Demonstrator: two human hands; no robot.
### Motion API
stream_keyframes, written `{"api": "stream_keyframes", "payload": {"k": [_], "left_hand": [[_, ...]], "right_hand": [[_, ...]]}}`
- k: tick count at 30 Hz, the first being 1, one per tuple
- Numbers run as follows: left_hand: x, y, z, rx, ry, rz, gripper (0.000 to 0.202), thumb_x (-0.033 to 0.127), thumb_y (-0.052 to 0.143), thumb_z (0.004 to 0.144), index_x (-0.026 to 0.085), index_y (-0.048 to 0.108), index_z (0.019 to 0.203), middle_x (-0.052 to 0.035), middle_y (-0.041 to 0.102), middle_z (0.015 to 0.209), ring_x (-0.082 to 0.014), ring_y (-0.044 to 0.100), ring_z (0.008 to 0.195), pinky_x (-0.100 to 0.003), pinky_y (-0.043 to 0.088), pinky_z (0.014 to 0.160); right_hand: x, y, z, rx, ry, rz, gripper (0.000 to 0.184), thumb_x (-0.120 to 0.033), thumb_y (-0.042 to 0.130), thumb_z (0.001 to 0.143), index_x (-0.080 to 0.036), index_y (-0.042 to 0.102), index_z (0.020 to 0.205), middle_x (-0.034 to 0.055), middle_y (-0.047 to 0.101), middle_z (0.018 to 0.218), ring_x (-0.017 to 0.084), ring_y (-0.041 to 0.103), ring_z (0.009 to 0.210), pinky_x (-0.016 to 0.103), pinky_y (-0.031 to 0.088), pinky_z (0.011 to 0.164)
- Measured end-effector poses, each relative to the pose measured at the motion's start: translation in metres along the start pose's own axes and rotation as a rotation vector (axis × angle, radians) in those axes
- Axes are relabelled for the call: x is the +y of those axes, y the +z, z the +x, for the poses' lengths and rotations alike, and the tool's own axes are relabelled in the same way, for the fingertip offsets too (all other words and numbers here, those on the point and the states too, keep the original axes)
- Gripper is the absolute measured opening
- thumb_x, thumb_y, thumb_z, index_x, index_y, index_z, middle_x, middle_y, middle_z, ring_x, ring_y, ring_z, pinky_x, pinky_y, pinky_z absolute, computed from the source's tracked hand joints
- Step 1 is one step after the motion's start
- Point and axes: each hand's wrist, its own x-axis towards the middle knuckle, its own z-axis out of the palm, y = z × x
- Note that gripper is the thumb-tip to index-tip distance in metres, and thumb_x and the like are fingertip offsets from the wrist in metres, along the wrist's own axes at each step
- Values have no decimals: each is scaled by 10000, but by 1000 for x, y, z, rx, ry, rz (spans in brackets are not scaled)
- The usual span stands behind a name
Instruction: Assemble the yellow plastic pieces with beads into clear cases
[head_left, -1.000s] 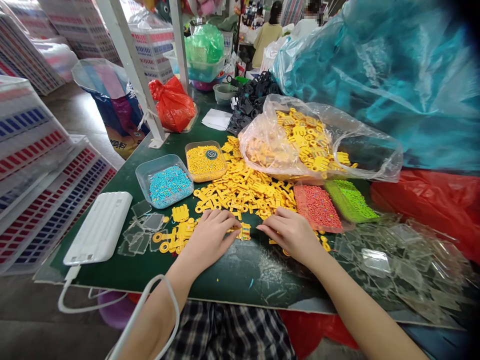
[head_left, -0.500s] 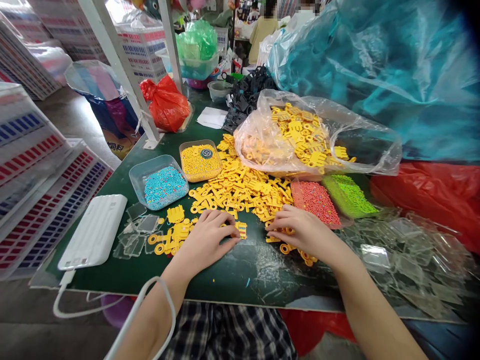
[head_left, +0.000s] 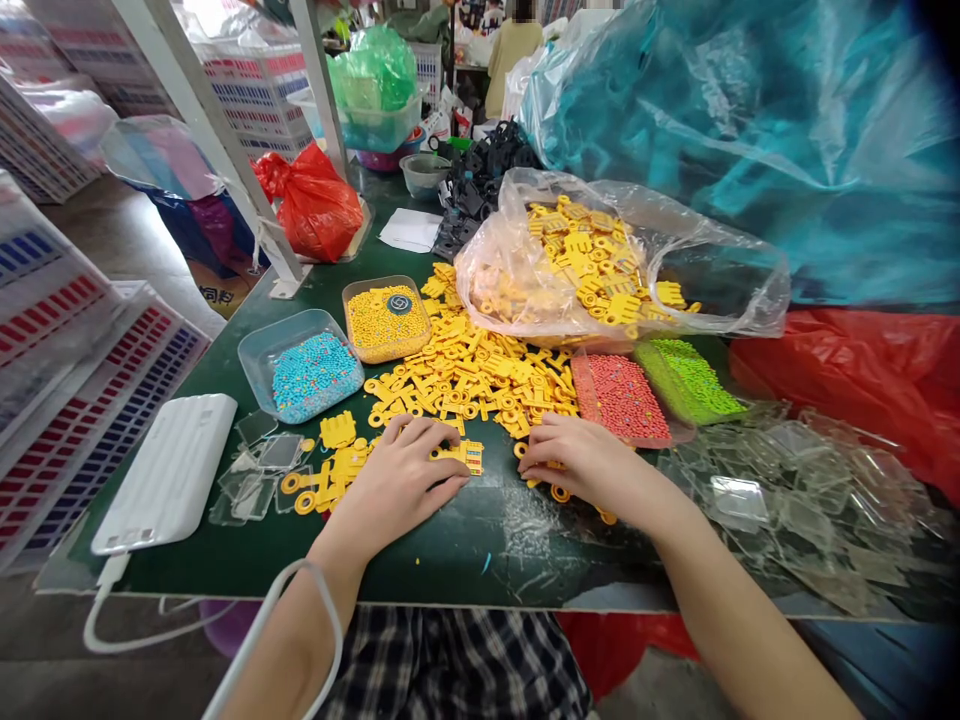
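My left hand (head_left: 405, 472) is closed at the fingertips around a flat yellow plastic piece (head_left: 471, 457) on the green table. Rows of small coloured beads, red and blue among them, show in its slots. My right hand (head_left: 577, 457) rests to the right, fingers bent and together, over a few yellow ring-ended pieces (head_left: 560, 493); what its fingertips pinch, if anything, is hidden. Behind both hands lies a heap of loose yellow pieces (head_left: 480, 370). More yellow pieces (head_left: 341, 475) lie left of my left hand.
Trays of blue beads (head_left: 311, 375), yellow beads (head_left: 382, 320), red beads (head_left: 622, 395) and green beads (head_left: 694, 378) ring the heap. An open plastic bag (head_left: 720, 290) holds more yellow pieces. Clear plastic plates (head_left: 795, 510) lie right; a white power bank (head_left: 169, 470) with cable lies left.
The whole view has shifted slightly. My right hand's fingers have drawn closer together and lower over the yellow pieces. My left hand stays at the beaded piece.
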Motion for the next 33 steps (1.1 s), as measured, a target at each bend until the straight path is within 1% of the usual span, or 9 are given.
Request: {"api": "stream_keyframes", "payload": {"k": [4,7,12,17,20,22,24,28,33], "left_hand": [[1,-1,0,3,7,23,225,332,524,961,261,716,869,-21,636,1007,-200,520,946,-377,313,891],[1,-2,0,9,7,23,229,332,520,963,257,713,866,-19,637,1006,-201,524,951,-382,306,900],[0,-3,0,8,-37,14,204,335,556,943,260,720,849,-14,650,1012,-200,523,956,-385,311,917],[0,-5,-1,22,-59,6,208,349,557,940,252,716,847,-21,662,1034,-199,538,968,-389,332,934],[-2,-6,-1,52,-117,28,215,340,533,951,231,701,873,-29,671,1025,-201,554,965,-389,357,918],[-3,-6,-1,85,-163,58,216,298,503,964,211,688,896,-35,677,995,-204,564,955,-389,372,895],[-2,-5,0,96,-180,60,204,271,499,962,201,677,893,-33,680,973,-202,569,941,-384,380,877],[1,-3,2,39,-160,-6,170,262,525,945,214,668,866,-16,680,980,-195,569,938,-377,378,886],[1,-2,3,14,-190,-5,156,255,533,941,201,655,860,-17,677,964,-196,572,920,-366,387,857]], "right_hand": [[-4,1,2,9,-9,-37,120,-211,628,894,-186,664,783,14,622,758,172,515,780,281,336,647],[-9,2,4,-5,-11,-73,143,-201,592,916,-173,642,784,22,627,764,176,513,775,288,337,663],[-16,5,8,-2,15,-123,160,-206,550,941,-170,628,807,34,647,782,179,520,774,297,328,673],[-16,8,10,24,-1,-120,178,-226,520,961,-168,631,834,34,652,801,179,519,787,300,329,676],[-16,9,11,71,-44,-88,207,-258,488,978,-171,630,855,30,648,804,183,523,804,303,345,691],[-18,10,13,124,-77,-59,216,-265,467,987,-175,629,877,28,650,810,180,523,800,300,355,690],[-21,13,15,181,-102,-27,223,-270,448,996,-181,632,908,31,660,829,175,527,801,293,367,689],[-28,23,20,264,-122,-16,266,-293,417,1008,-173,643,936,51,674,866,174,537,821,287,391,705],[-26,39,27,272,-105,-58,314,-301,385,1016,-157,646,918,56,659,835,185,524,810,298,393,706]]}}
